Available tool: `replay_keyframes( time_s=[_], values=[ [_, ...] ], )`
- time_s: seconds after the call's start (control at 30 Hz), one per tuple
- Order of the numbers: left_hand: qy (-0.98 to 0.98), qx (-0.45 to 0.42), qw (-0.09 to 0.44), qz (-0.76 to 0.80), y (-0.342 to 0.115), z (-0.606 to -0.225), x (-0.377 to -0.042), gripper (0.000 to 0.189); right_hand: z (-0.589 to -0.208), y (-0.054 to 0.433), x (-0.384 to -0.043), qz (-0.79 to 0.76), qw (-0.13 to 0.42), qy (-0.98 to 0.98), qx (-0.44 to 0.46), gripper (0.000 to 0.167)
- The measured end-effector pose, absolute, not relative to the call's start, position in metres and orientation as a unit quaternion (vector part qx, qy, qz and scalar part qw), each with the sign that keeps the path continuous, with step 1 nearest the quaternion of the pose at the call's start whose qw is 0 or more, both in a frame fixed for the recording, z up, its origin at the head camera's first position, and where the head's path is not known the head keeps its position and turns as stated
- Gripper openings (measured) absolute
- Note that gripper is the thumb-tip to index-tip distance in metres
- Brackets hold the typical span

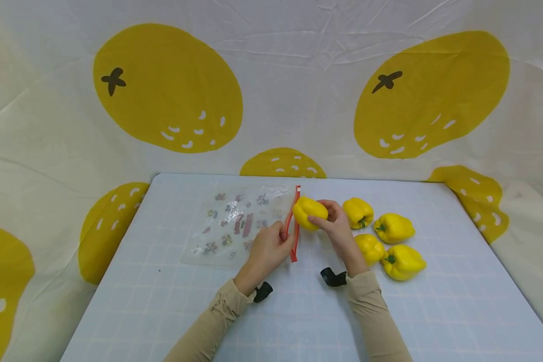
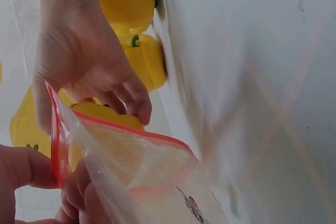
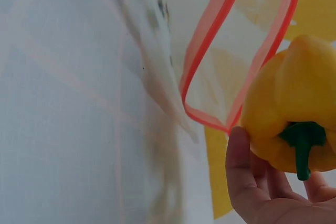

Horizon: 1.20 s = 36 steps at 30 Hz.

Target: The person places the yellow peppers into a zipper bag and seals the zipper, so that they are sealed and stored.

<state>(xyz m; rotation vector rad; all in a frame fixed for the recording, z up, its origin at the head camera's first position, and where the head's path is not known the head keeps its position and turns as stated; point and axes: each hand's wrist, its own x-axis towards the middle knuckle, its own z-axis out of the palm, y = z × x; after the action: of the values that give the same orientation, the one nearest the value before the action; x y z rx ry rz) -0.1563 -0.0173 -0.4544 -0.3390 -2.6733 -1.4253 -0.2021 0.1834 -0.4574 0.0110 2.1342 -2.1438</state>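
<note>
My left hand (image 1: 271, 245) pinches the red zip edge of a clear zip bag (image 1: 217, 216) printed with small figures. In the right wrist view the bag's mouth (image 3: 210, 40) gapes, its two red strips standing apart. My right hand (image 1: 339, 226) holds a yellow bell pepper (image 1: 309, 213) by its stem end, right at the bag's mouth. The right wrist view shows the green stem of this pepper (image 3: 294, 103) facing the palm, with fingers and thumb around its base. In the left wrist view the bag's plastic partly hides the held pepper.
Several more yellow bell peppers (image 1: 394, 228) lie on the white table (image 1: 131, 301) just right of my right hand. Behind the table hangs a white cloth (image 1: 298, 100) with big yellow fruit prints. Dark wrist camera pieces (image 1: 333, 277) show beside both wrists.
</note>
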Motion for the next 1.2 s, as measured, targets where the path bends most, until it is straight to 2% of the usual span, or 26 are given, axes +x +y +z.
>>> replay_keyframes(
  time_s=[0.17, 0.63, 0.93, 1.2],
  values=[
    [-0.875, -0.103, 0.042, -0.47, -0.017, -0.455, -0.156, 0.022, -0.461, 0.185, -0.203, -0.72, 0.086, 0.689, 0.018, 0.055],
    [-0.873, -0.105, 0.043, -0.475, -0.018, -0.454, -0.155, 0.022, -0.469, 0.188, -0.205, -0.711, 0.113, 0.694, 0.021, 0.057],
    [-0.879, -0.114, 0.032, -0.461, -0.015, -0.454, -0.155, 0.022, -0.471, 0.185, -0.205, -0.661, 0.103, 0.743, 0.001, 0.062],
    [-0.881, -0.129, 0.031, -0.454, -0.015, -0.454, -0.154, 0.019, -0.478, 0.177, -0.204, -0.627, 0.063, 0.774, -0.057, 0.064]
  ],
)
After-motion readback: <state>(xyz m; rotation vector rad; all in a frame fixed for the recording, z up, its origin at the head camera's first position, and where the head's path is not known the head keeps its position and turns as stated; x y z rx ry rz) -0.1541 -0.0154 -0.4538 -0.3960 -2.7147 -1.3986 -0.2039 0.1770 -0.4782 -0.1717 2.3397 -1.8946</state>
